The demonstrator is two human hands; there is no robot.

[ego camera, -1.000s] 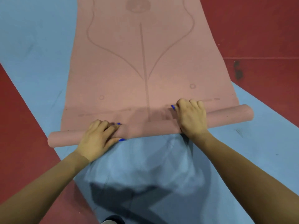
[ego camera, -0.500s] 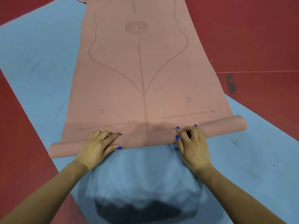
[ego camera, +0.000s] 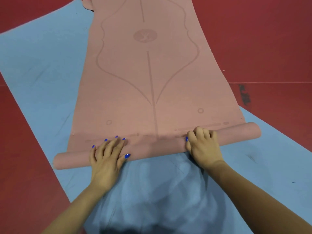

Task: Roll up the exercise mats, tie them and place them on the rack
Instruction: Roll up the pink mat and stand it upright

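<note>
My left hand (ego camera: 108, 157) lies flat, fingers spread, on the roll (ego camera: 157, 146); my right hand (ego camera: 202, 144) curls over it. The roll's long axis runs crosswise, with the unrolled pink mat (ego camera: 148, 78) stretching straight ahead over the blue mat (ego camera: 42, 68).

From my feed it's basically all floor: a deep red floor (ego camera: 253, 39) with a thin pale line (ego camera: 270, 82) running across on the right and a dark scuff (ego camera: 244, 95) just below it, maybe worn paint, hard to tell. A big blue sheet (ego camera: 42, 73) lies diagonally across it.
</note>
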